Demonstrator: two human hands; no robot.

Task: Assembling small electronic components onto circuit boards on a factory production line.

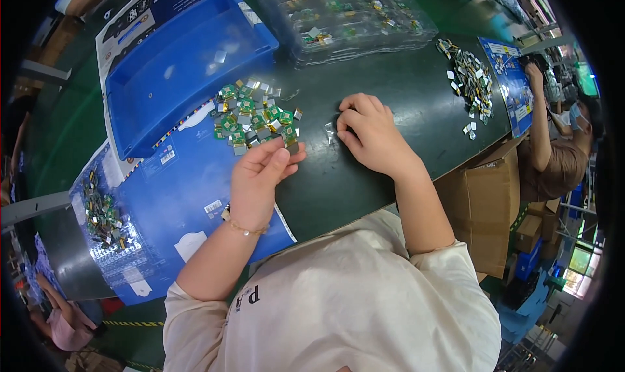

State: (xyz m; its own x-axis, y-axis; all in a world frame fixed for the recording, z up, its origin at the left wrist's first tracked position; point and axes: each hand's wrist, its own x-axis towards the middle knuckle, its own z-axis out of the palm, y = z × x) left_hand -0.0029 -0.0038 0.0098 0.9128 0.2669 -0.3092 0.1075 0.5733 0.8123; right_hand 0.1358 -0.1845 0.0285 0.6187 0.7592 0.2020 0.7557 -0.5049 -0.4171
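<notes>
Between the thumb and fingers of my left hand (pixel 263 170) is a small green circuit board (pixel 290 136) with a grey square part at its lower end. Just beyond it lies a loose pile of similar circuit boards (pixel 244 108), partly hidden by my hand. My right hand (pixel 372 134) rests over the dark green table with its fingers curled toward the thumb. Whatever is between those fingertips, if anything, is too small to make out. A small piece of clear film (pixel 330 132) lies beside the right fingertips.
A blue plastic bin (pixel 189 66) stands at far left on printed sheets. Stacked clear trays (pixel 364 50) hold parts at the back. More small parts form a heap (pixel 472 82) at right and another pile (pixel 101 216) at left. A cardboard box (pixel 482 209) adjoins the table; co-workers sit nearby.
</notes>
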